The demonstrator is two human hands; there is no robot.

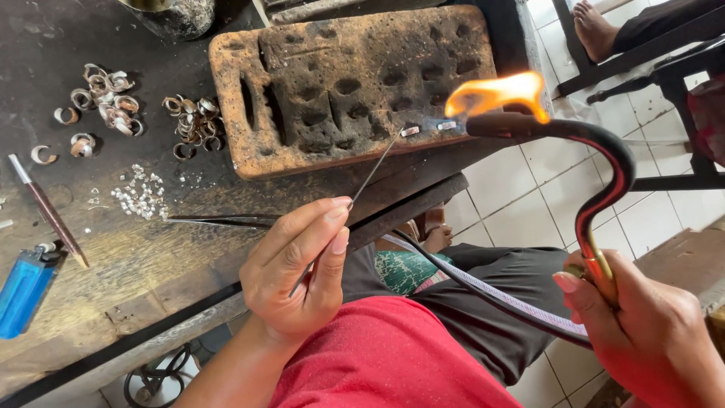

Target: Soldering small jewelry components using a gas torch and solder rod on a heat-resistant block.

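Heating looks to be the step in hand: two small silver pieces lie near the right front edge of the scorched, pitted block on the table, and the left hand pinches a thin wire whose tip touches the nearer-left piece. The right hand is clenched round the brass grip of a curved black torch, its orange flame burning just right of the pieces. By my judgement, the next move calls for a steady wire and flame, with piles of rings, white chips, tweezers and a blue lighter lying well left.
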